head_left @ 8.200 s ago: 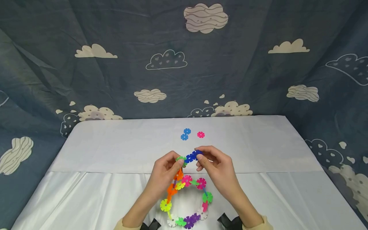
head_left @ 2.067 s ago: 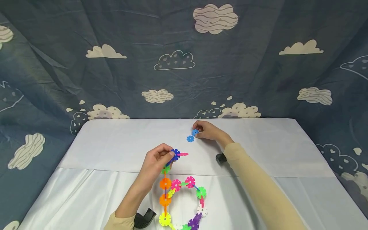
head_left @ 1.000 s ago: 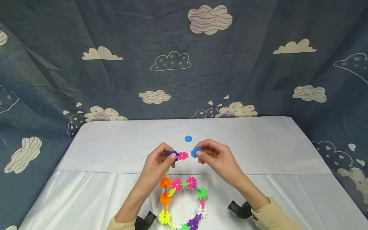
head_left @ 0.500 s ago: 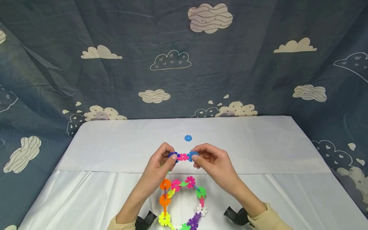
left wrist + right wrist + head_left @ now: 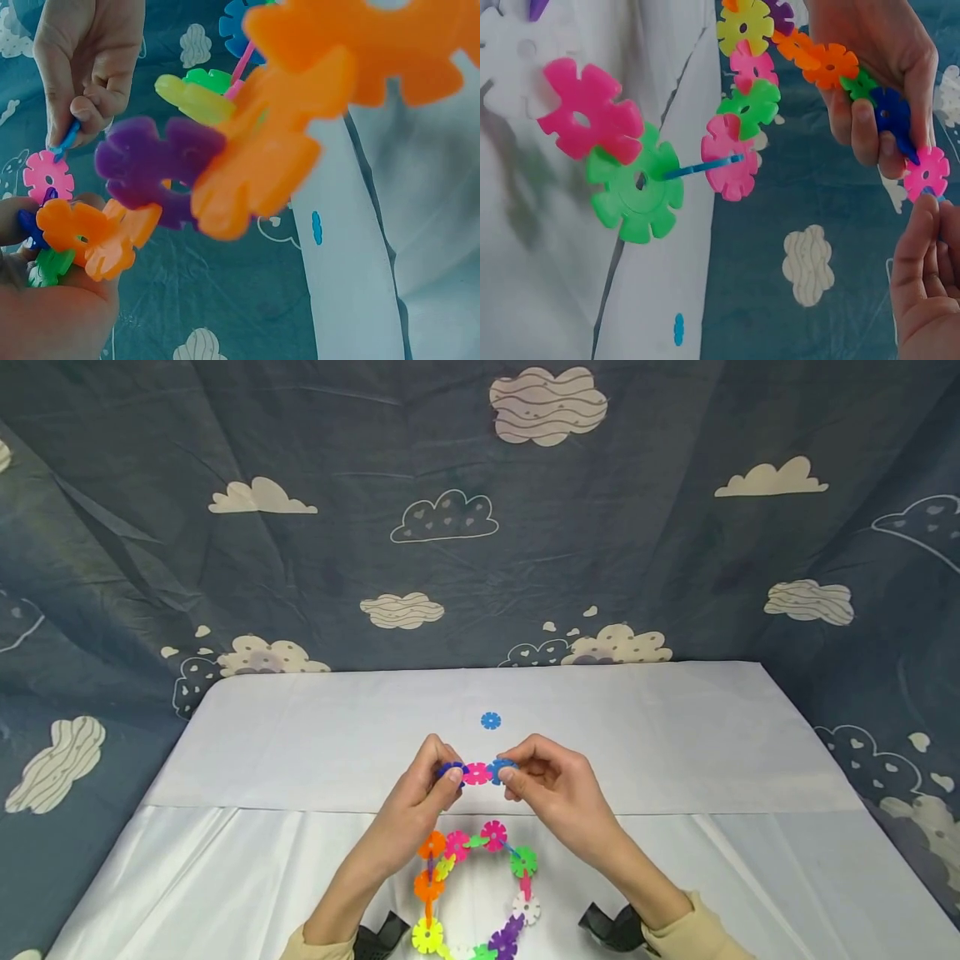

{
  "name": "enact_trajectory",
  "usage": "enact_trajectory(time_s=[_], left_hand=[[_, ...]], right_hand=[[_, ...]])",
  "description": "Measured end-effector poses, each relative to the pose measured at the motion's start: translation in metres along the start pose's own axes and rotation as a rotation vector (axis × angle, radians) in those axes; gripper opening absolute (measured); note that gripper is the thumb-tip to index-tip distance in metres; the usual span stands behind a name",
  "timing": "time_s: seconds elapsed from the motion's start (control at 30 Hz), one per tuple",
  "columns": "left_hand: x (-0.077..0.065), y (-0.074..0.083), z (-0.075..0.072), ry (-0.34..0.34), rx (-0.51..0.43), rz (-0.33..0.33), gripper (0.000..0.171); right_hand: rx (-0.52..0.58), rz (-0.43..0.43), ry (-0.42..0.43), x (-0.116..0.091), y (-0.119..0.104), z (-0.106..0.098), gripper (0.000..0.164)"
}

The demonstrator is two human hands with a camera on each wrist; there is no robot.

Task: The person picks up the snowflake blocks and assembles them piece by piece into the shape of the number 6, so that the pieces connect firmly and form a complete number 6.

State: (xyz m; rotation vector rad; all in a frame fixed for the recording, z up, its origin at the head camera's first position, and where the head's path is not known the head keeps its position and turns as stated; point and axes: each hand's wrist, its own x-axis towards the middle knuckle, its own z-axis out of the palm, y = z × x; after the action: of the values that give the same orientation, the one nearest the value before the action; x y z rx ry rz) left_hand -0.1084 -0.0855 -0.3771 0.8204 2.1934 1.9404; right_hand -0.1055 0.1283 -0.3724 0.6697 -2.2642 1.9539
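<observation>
My left hand point(image 5: 416, 802) pinches a dark blue flower-shaped linking disc point(image 5: 452, 768) at one end of a colourful chain. A pink disc point(image 5: 477, 774) sticks out from it toward my right hand point(image 5: 562, 793), which pinches a light blue disc point(image 5: 498, 771) against the pink one's far edge. In the right wrist view, a green disc point(image 5: 859, 86) and an orange disc point(image 5: 831, 67) follow the dark blue one. The rest of the chain curves in a loop below my hands, with a purple disc point(image 5: 154, 169) large in the left wrist view.
One loose light blue disc point(image 5: 491, 721) lies on the white tablecloth point(image 5: 300, 735) beyond my hands. Behind the table hangs a dark cloud-printed curtain point(image 5: 315, 568). Black wrist straps point(image 5: 615, 927) show near both cuffs.
The pink disc, loose on the cloth at first, now sits on the dark blue one. My right hand has brought one light blue disc from the back to the pink disc.
</observation>
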Motion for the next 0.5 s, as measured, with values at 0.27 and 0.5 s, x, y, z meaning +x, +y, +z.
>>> enact_trajectory(time_s=[0.27, 0.5], left_hand=[[0.0000, -0.0011, 0.0010, 0.012, 0.043, -0.005, 0.011], [0.0002, -0.0029, -0.0005, -0.004, 0.105, 0.003, 0.011]], right_hand=[[-0.044, -0.028, -0.005, 0.0001, 0.0032, 0.0009, 0.010], [-0.026, -0.004, -0.046, 0.0010, 0.0061, -0.0004, 0.009]])
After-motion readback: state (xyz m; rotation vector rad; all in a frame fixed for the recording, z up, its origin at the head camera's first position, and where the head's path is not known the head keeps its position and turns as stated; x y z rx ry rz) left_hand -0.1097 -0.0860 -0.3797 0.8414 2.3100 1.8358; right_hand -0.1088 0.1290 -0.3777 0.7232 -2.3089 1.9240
